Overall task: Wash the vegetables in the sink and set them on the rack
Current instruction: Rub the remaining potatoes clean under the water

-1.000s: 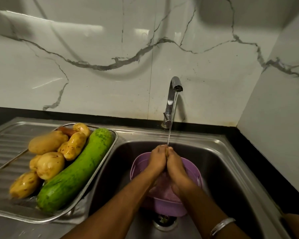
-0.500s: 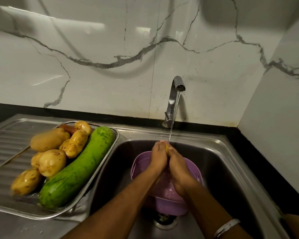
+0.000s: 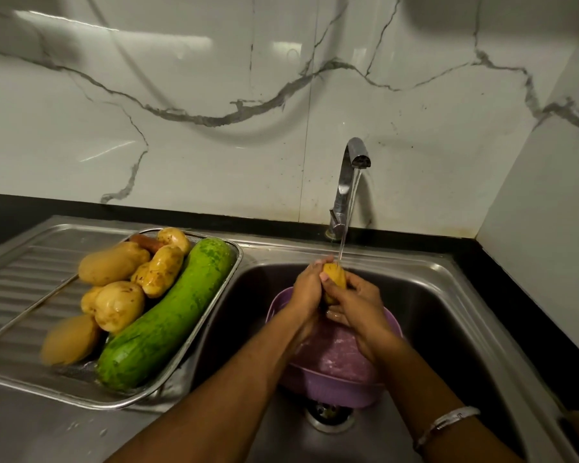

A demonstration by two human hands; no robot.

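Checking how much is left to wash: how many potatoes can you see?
7: six in the rack, at and, and one held under the tap. Others may hide beneath.

White marble-look wall panels [image 3: 188, 135] with grey veins and soft glare streaks, a vertical seam between them, a plain side wall [image 3: 555, 182] on the right — meeting at a corner, a black countertop strip [image 3: 64, 205] along the base, dim light.
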